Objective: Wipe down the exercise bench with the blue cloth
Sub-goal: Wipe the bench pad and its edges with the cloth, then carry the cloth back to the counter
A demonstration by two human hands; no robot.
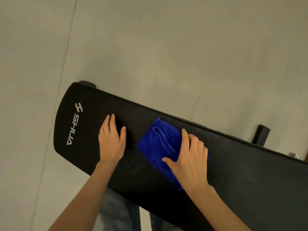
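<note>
We press the blue cloth (158, 144) flat under our right hand (190, 157), fingers spread; our left hand (111, 140) (fingers straight) steadies the exercise bench (241, 172).

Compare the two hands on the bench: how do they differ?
The left hand rests on the bare bench; the right hand presses on the cloth. The left hand lies nearer the logo end; the right hand is nearer the middle. Both lie palm down.

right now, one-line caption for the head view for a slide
Right hand presses a folded blue cloth onto the black padded exercise bench; left hand rests flat beside it.
</note>
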